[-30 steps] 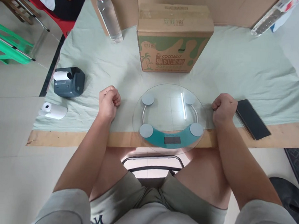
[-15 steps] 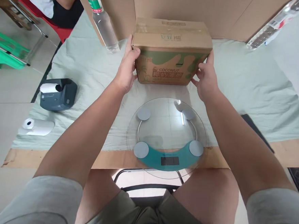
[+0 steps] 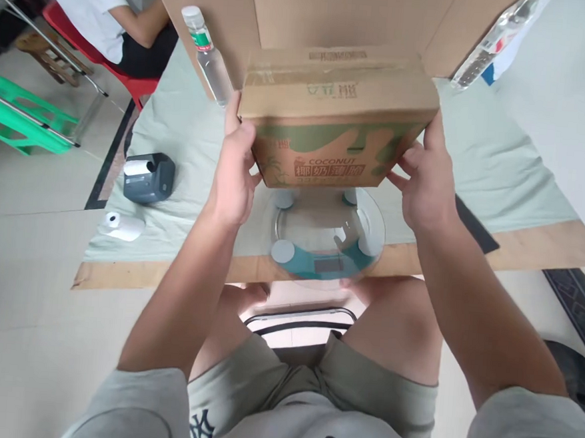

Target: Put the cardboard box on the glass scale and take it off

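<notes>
Between my two hands is a brown cardboard box [image 3: 328, 141] with green print and the word COCONUT on its front. My left hand [image 3: 233, 168] grips its left end, thumb on the front edge. Around the right end my right hand [image 3: 428, 178] is closed, some fingers tucked beneath. The box is raised above the table, its near bottom edge over the far part of a round glass bathroom scale [image 3: 325, 265]. That scale has silver discs and a teal band with a dark display, and it overhangs the table's front edge.
Left on the cloth-covered table [image 3: 181, 228] are a dark label printer [image 3: 149, 179] and a white paper roll [image 3: 124, 226]. Clear bottles [image 3: 215, 73] stand near a cardboard panel [image 3: 351, 16] behind. A dark flat object [image 3: 475, 225] lies right. Another person [image 3: 131, 21] sits at far left.
The box has come up off the table and closer to me, now covering the scale's far edge. Both hands moved with it. My view has shifted too.
</notes>
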Motion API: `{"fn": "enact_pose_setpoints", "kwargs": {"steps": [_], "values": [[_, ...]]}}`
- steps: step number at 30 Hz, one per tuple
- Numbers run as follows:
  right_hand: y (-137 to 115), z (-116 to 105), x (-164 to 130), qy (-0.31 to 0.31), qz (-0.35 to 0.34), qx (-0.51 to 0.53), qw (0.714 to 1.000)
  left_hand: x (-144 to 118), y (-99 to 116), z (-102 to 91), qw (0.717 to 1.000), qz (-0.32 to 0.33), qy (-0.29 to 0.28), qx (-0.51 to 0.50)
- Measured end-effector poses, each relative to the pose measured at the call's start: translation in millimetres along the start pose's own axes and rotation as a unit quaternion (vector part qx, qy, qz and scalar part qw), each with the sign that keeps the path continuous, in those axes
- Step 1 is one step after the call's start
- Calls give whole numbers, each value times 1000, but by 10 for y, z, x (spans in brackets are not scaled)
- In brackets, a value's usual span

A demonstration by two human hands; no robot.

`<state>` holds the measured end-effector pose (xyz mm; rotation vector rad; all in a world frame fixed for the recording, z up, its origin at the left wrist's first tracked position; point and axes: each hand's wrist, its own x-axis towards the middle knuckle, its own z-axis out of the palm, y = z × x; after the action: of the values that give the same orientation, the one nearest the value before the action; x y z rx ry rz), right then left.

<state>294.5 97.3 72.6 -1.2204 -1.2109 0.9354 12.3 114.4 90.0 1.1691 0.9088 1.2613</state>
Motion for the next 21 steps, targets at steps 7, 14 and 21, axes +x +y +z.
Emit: {"fn": "enact_pose_setpoints", "kwargs": {"steps": [7,14,21], "values": [[-48,-80,-852,16,14,-14,1000,-887,-185,18,1000,-16,9,1],[27,-45,-1091,-3,16,-4,1000,-1041,-228,-36,999,-34,4,7],[159,-84,-1133,4,20,1,1000,-1104,-326,-27,999,-23,-11,26]]}}
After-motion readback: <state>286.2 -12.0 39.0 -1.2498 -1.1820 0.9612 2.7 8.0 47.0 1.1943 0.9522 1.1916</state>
